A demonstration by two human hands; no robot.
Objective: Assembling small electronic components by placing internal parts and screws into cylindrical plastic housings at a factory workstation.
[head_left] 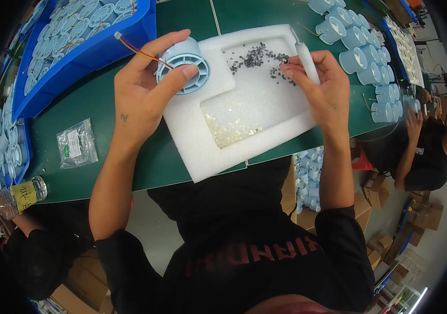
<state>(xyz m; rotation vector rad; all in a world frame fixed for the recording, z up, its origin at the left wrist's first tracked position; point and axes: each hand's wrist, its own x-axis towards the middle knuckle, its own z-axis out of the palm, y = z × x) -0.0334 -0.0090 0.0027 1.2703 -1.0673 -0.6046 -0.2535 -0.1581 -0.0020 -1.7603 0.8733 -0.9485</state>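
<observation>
My left hand [145,89] is closed around a light blue round plastic housing [184,63], its spoked open face turned up toward me. Red and yellow wires [138,51] with a small white plug stick out past my fingers. My right hand [324,86] grips a tool with a thick white handle [307,62] and a thin bent metal end. Its thumb and forefinger come together over small black rings [255,56] in a white foam tray [181,146]; whether they pinch one is too small to tell. Small pale clear rings [228,125] lie in the tray's near left corner.
A blue bin [145,26] full of similar housings stands at the far left. More housings [357,60] line the table's right side. A plastic bag [78,144] and a clear jar [30,192] lie at left. Other people work on both sides.
</observation>
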